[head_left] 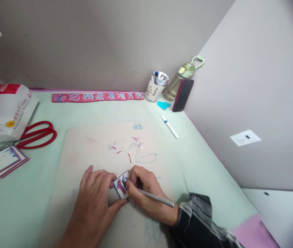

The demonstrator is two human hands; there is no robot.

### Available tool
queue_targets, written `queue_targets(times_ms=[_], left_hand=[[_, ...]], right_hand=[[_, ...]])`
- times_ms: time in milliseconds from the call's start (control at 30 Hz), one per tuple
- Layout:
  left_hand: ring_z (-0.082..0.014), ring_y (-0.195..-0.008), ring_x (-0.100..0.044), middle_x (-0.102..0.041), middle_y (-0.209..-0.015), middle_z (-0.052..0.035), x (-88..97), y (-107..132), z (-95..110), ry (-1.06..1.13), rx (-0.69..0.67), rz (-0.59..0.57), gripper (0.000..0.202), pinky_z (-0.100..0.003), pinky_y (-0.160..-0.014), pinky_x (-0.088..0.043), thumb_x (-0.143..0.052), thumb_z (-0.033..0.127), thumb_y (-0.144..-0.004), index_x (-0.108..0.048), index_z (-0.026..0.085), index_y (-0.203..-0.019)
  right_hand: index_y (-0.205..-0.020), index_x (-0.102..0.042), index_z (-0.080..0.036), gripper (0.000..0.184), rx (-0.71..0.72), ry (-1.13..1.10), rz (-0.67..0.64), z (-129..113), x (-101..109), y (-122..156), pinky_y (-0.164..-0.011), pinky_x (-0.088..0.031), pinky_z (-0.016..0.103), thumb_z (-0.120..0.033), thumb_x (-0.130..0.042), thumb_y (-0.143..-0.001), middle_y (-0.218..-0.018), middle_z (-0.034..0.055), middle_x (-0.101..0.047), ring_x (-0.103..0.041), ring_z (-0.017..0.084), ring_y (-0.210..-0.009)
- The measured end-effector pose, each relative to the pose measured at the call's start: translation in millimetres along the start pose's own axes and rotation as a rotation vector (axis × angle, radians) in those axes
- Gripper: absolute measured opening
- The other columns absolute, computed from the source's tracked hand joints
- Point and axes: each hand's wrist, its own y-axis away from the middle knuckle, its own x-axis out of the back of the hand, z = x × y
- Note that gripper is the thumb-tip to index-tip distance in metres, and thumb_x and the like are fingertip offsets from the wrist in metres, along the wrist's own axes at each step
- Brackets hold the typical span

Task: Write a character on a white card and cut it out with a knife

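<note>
Colouring step in hand: left hand point(95, 196) fingers pinch small card point(121, 185) on the stained sheet point(97, 144); right hand point(146, 193) grips pen point(156, 198) beside it; further strokes likely need steady pinning.

The left hand point(95, 196) pinches a small white card point(121, 185) on the paper sheet point(97, 144). The right hand point(146, 193) presses a silver pen point(156, 198) on this card. Red scissors point(36, 134) lie at ten o'clock, a pen cup point(156, 86) at one o'clock.

open board point(97, 144) ahead of the hands; scissors point(36, 134) block left, pen point(170, 127) lies right.
</note>
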Motion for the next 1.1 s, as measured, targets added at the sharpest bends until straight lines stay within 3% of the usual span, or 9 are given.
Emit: queue_targets(times_ms=[167,367,433,600,767,967,1100], left_hand=[[-0.0269,-0.088,-0.059,-0.059,-0.088,-0.0017,-2.2,0,-2,0.003,-0.002,0.018,0.043,-0.061,-0.107,-0.034,-0.079,0.032,-0.072,-0.047,0.023,-0.101],[-0.0242,-0.082,-0.059,-0.057,-0.082,0.0005,-3.4,-1,3,0.021,-0.001,0.049,0.029,-0.060,-0.107,-0.035,-0.069,0.024,-0.075,-0.048,0.024,-0.094],[-0.0246,-0.082,-0.059,-0.057,-0.082,0.0000,-2.2,-1,4,0.012,-0.003,0.058,0.025,-0.060,-0.107,-0.035,-0.067,0.024,-0.077,-0.049,0.023,-0.095],[-0.0248,-0.088,-0.060,-0.059,-0.085,0.0012,5.3,2,-9,0.063,-0.026,-0.045,0.030,-0.057,-0.110,-0.033,-0.071,0.028,-0.078,-0.051,0.024,-0.099],[-0.0202,-0.090,-0.063,-0.065,-0.093,0.0017,12.4,-7,-16,0.070,-0.078,-0.032,0.034,-0.052,-0.109,-0.033,-0.051,0.025,-0.096,-0.047,0.027,-0.129],[-0.0157,-0.082,-0.061,-0.063,-0.083,0.0045,14.9,-22,-4,0.060,-0.098,-0.065,0.020,-0.056,-0.112,-0.023,-0.043,0.015,-0.098,-0.060,0.025,-0.096],[-0.0155,-0.082,-0.061,-0.062,-0.082,0.0042,13.3,-24,-2,0.066,-0.091,-0.060,0.019,-0.056,-0.112,-0.022,-0.042,0.014,-0.097,-0.057,0.023,-0.091]], right_hand=[[-0.065,-0.036,-0.022,0.026,0.049,0.052,0.027,4,-4,2,-0.056,-0.030,0.025,-0.012,-0.052,-0.083,-0.060,-0.0056,-0.044,-0.040,0.012,-0.057],[-0.076,-0.042,-0.022,0.020,0.599,0.458,0.039,23,-10,4,-0.064,-0.033,0.031,-0.007,-0.043,-0.088,-0.069,-0.0003,-0.050,-0.043,0.017,-0.066],[-0.082,-0.045,-0.021,0.017,0.690,0.555,0.023,28,-10,4,-0.066,-0.033,0.032,-0.007,-0.044,-0.091,-0.072,0.0004,-0.052,-0.044,0.017,-0.069],[-0.083,-0.046,-0.020,0.017,0.706,0.605,-0.027,26,-5,5,-0.066,-0.032,0.032,-0.010,-0.044,-0.096,-0.074,0.0005,-0.053,-0.045,0.017,-0.070],[-0.082,-0.046,-0.020,0.017,0.713,0.631,-0.032,26,-3,4,-0.066,-0.031,0.033,-0.010,-0.044,-0.096,-0.075,0.0010,-0.054,-0.045,0.018,-0.072],[-0.080,-0.043,-0.021,0.018,0.700,0.559,0.018,27,-6,2,-0.066,-0.032,0.031,-0.007,-0.047,-0.091,-0.072,-0.0005,-0.051,-0.043,0.016,-0.068],[-0.075,-0.037,-0.023,0.023,0.610,0.412,0.082,21,-5,-1,-0.062,-0.032,0.028,-0.006,-0.047,-0.088,-0.067,-0.0021,-0.047,-0.040,0.015,-0.063]])
